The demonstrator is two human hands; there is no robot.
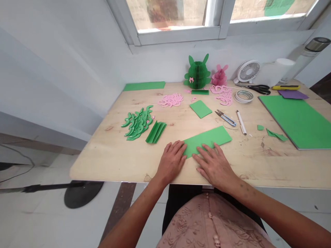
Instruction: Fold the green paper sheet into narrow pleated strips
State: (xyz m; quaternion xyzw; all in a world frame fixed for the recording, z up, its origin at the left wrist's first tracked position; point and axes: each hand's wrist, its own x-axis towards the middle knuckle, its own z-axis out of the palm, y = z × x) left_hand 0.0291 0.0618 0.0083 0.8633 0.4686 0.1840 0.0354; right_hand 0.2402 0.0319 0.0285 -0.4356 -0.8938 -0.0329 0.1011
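A green paper strip (207, 137) lies at a slant on the wooden table close to its front edge. My left hand (172, 159) rests over the strip's left end, its fingers slightly bent and touching the paper. Along the lower edge, my right hand (215, 166) lies flat with fingers spread, pressing on the strip. Just left of my hands sits an accordion-folded green paper (156, 132). Beyond the strip are a smaller green paper rectangle (201, 109), blue-handled thread snips (226, 118) and a white pen (241, 122).
Green curved cutouts (138, 124) are heaped at left, pink ones (171, 100) behind. By the wall stand green (198, 75) and pink (219, 75) pleated paper figures and a fan (248, 71). Tape (243, 96), black scissors (258, 89), a yellow cutter (286, 87) and green sheets (301, 120) lie right.
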